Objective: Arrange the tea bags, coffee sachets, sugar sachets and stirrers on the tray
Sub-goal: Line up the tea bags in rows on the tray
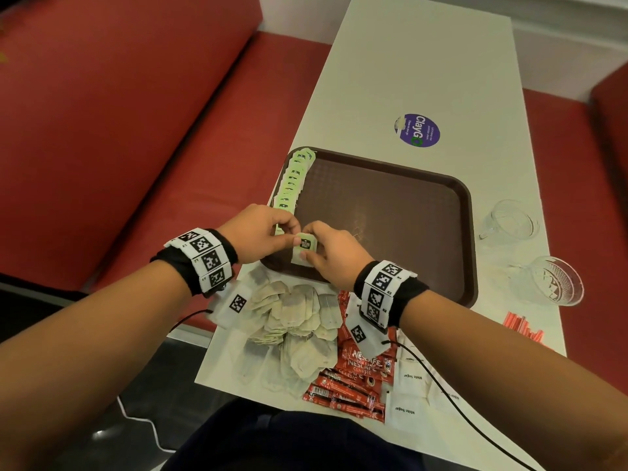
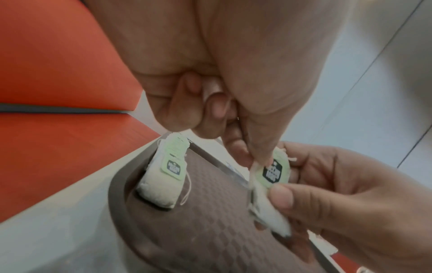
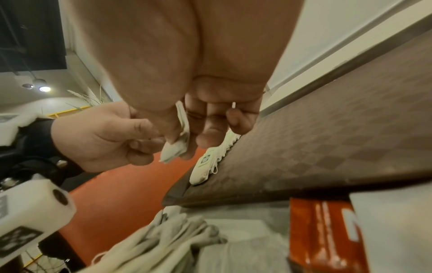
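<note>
A brown tray lies on the white table. A row of tea bags with green tags lines its left edge, also seen in the left wrist view and the right wrist view. Over the tray's near left corner both hands hold one tea bag. My right hand pinches the bag between thumb and fingers. My left hand pinches the string by its green tag. Loose tea bags, red coffee sachets, white sugar sachets and red stirrers lie on the table.
Two glass cups stand right of the tray. A round purple sticker is on the table beyond it. Red bench seats flank the narrow table. Cables run from both wrist bands across the near table edge.
</note>
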A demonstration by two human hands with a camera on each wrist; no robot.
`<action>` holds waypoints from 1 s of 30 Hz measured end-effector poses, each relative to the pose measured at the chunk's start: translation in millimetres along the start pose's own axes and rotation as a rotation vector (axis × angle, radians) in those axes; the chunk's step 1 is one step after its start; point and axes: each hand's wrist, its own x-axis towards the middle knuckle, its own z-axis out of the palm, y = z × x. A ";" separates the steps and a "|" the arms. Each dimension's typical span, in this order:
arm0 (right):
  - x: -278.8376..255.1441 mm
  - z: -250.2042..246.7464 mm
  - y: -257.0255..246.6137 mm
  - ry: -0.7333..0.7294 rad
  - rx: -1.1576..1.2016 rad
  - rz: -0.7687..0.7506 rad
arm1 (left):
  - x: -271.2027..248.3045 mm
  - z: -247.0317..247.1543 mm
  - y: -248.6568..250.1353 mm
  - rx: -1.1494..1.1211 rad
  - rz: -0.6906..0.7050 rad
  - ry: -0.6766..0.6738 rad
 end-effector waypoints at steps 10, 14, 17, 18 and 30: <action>-12.4 1.9 -3.4 -0.163 0.012 0.002 | 5.1 -4.5 -27.4 -0.081 -0.196 0.179; -19.3 1.3 -5.0 -0.376 -0.104 -0.096 | 9.9 -1.4 -44.6 0.091 -0.349 0.090; -23.4 0.6 -10.1 -0.496 -0.159 -0.154 | 15.3 7.5 -47.8 0.123 -0.366 0.060; -24.3 0.7 -11.3 -0.507 -0.180 -0.169 | 17.8 9.4 -47.8 0.111 -0.372 0.082; -26.8 1.2 -9.9 -0.387 -0.143 -0.227 | 33.9 15.3 -27.8 0.323 -0.417 0.157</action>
